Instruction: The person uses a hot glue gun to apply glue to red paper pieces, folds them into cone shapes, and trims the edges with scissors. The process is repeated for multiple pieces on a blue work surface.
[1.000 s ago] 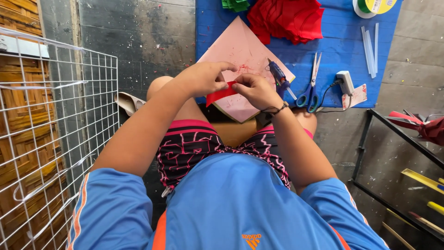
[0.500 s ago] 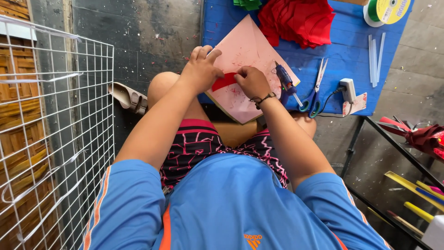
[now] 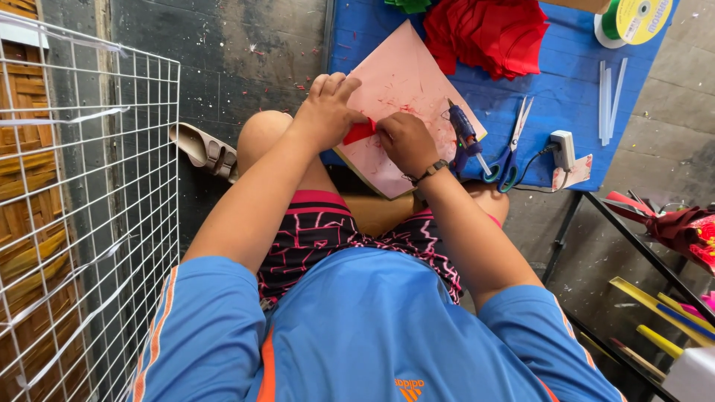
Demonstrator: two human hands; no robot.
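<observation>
**Red scrap pinched over pink sheet**

Seated low, knees apart, both arms stretched forward over a pink sheet (image 3: 402,82) lying partly on a blue table (image 3: 551,89). Left hand (image 3: 328,112) curled loosely, fingers raised and slightly spread, thumb and forefinger pinching the left end of a small red piece (image 3: 360,132). Right hand (image 3: 406,141) closed into a near fist, fingertips pressed on the right end of the same red piece; dark wristband at the wrist. Red piece held between the two hands, just above the near half of the pink sheet, close to its lower left edge.

Just right of the right hand, a blue glue gun (image 3: 465,134) resting on the edge of the pink sheet, nozzle toward the body. Beside it, blue-handled scissors (image 3: 512,145), blades pointing away. Further right, a white plug adapter (image 3: 564,147) with a dark cord. Near the far edge of the table, a heap of red fabric (image 3: 488,33), a green ribbon spool (image 3: 633,16) and clear glue sticks (image 3: 609,97). On the left, a white wire grid (image 3: 82,223) standing upright; a beige sandal (image 3: 205,149) on the dark floor (image 3: 223,67) beside the left knee.
</observation>
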